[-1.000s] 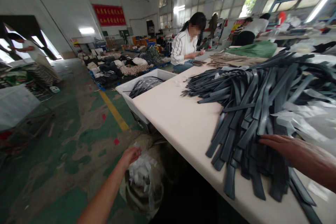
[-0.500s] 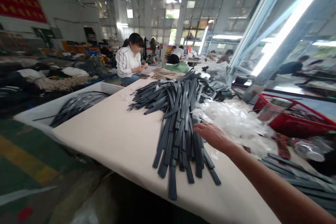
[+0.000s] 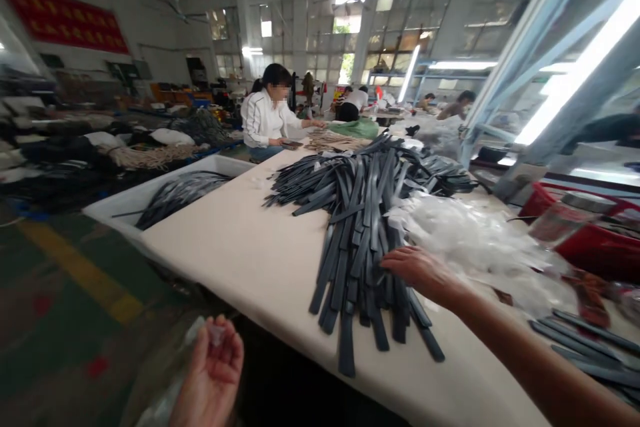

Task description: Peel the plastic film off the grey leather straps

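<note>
- Where the pile of dark grey straps (image 3: 365,213) thins toward the near edge of the counter (image 3: 250,260), your right hand (image 3: 420,270) lies flat on top of it, fingers stretched out toward the left and touching the strap ends, gripping nothing.
- Your left hand (image 3: 213,373) is raised below the near edge of the counter, palm toward you, fingers curled, pinching a small clear scrap of plastic (image 3: 216,335) at the fingertips.
- Those straps fan out from a thick heap at the far middle of the counter down to loose ends that reach almost to the near edge, well apart from your left hand.
- Just right of the straps, touching them, sits a heap of crumpled clear plastic wrappers (image 3: 465,240); your right forearm crosses its near side.
- Further right you have a red basket (image 3: 590,247), and at the near right a few more dark straps (image 3: 585,340) lying flat.
- Left of the counter, against its far left edge, a white bin (image 3: 125,203) holds more of the same straps.
- At the far end a seated person in a white jacket (image 3: 265,121) works over a heap of tan strips (image 3: 333,141); other people are further back.
</note>
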Motion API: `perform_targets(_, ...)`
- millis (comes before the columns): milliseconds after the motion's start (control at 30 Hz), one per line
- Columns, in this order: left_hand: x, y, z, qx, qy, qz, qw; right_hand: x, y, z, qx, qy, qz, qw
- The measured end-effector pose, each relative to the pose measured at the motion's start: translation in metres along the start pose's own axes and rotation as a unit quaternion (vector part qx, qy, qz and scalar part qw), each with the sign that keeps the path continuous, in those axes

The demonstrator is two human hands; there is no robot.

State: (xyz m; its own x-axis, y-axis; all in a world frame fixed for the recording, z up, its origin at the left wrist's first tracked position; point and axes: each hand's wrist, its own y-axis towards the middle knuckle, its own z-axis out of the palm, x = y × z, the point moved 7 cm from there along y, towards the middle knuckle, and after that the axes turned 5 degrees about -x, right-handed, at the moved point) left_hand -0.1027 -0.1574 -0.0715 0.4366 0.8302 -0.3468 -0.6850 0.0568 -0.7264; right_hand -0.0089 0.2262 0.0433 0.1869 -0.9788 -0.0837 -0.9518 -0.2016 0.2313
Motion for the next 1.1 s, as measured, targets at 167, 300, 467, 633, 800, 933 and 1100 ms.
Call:
perform_targets(167, 0.019, -0.02, 0.018, 0.054, -0.017, -0.005, 0.998, 0.052, 0.021, -0.016, -0.106, 0.147, 0.054, 0.982)
perform_targets(300, 0.034, -0.022, 0.019, 0.072, -0.021, -0.02, 0.997, 0.135, 0.041, -0.013, -0.058, 0.261, 0.055, 0.962)
perform_targets(467, 0.035, -0.019, 0.018, 0.068, -0.023, -0.001, 0.997, 0.196, 0.05, -0.005, -0.036, 0.223, 0.024, 0.974)
perform_targets(633, 0.035, -0.016, 0.014, 0.06, -0.035, -0.014, 0.997, 0.204, 0.051, 0.009, -0.014, 0.204, 0.035, 0.978)
perform_targets(800, 0.039, -0.014, 0.006, 0.05, -0.025, -0.032, 0.998, 0.21, 0.056, 0.013, 0.014, 0.183, 0.032, 0.983)
perform_targets(933, 0.035, -0.013, 0.003, 0.041, -0.02, -0.004, 0.999, 0.211, 0.054, 0.016, 0.028, 0.192, 0.039, 0.98)
perform_targets(1100, 0.056, -0.016, -0.004, 0.065, 0.017, -0.025, 0.997, 0.218, 0.065, 0.024, 0.056, 0.169, 0.056, 0.982)
